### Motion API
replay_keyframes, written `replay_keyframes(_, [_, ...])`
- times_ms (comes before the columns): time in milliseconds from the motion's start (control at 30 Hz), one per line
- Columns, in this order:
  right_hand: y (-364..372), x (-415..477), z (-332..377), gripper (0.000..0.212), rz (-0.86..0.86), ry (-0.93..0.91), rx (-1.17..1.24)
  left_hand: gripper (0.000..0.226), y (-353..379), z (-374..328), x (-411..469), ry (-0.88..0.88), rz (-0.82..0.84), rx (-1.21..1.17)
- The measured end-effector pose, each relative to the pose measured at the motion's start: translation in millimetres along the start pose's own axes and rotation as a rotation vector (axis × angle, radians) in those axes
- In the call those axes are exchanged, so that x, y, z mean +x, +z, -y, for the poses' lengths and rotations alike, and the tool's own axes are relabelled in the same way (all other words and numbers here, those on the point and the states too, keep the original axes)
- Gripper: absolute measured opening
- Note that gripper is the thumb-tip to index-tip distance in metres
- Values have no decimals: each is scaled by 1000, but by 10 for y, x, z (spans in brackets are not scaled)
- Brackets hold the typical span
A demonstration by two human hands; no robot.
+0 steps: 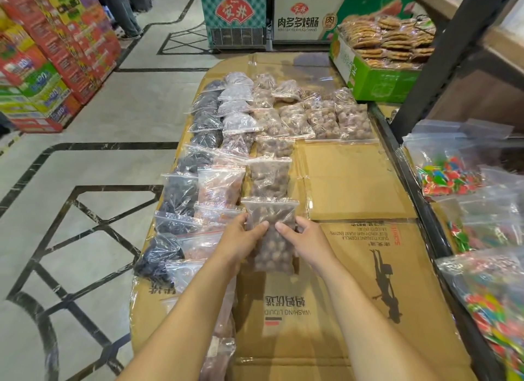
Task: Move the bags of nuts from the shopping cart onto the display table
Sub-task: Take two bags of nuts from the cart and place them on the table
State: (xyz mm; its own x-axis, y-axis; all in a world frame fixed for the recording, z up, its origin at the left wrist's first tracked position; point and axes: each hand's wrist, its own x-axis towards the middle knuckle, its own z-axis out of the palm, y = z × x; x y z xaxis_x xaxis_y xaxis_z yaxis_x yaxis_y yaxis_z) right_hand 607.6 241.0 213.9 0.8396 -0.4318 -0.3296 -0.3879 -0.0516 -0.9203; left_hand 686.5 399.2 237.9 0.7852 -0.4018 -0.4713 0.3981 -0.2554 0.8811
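Both hands are on one bag of nuts (273, 253), a clear zip bag w/ round brown nuts, and I'm taking that bag as my ref point. It's low over the near-middle of the display table (360, 182), zip end pointing away from me; can't tell if it rests on the flattened cartons (286, 309) covering the top or is lifted a touch. Left hand (241, 238) grips the bag's left edge, thumb laid across the top, fingers curled at the side. Right hand (307, 241) grips the right edge the same way, and the two thumb tips nearly meet over the bag. Just beyond the bag, in line w/ it, lie more brown nut bags (269, 179), the nearest almost touching its zip end. Beside the bag on its left runs a column of pinkish bags (219, 185), and left of those a column of dark bags (181, 193). Beyond the bag and to its right sits a cluster of nut bags (323, 119), then a green box of flat cakes (380, 79). Well right of the bag, off the table, are bags of coloured sweets (448, 176). Far beyond stands a freezer (235, 14), and far left of the bag are stacked cartons (42, 68)
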Motion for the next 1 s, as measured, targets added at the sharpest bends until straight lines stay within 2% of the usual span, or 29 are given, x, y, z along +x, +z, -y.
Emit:
replay_keyframes(300, [141,180,-135,9,-33,56,-62,16,151,100,250,-26,-165,128])
replay_keyframes(533, [121,266,-88,13,-13,70,-144,26,176,122,322,-72,-195,207])
replay_keyframes(667, [98,215,-36,28,-8,82,-294,31,190,102,309,-68,-187,243])
replay_keyframes(767, [48,144,87,42,9,106,-354,44,212,69,257,-77,-182,296])
replay_keyframes(867, [-50,44,203,46,48,95,-443,37,227,29,183,-59,-173,370])
replay_keyframes(1000, [-176,-82,254,68,86,34,-646,37,298,-9,62,26,-161,582])
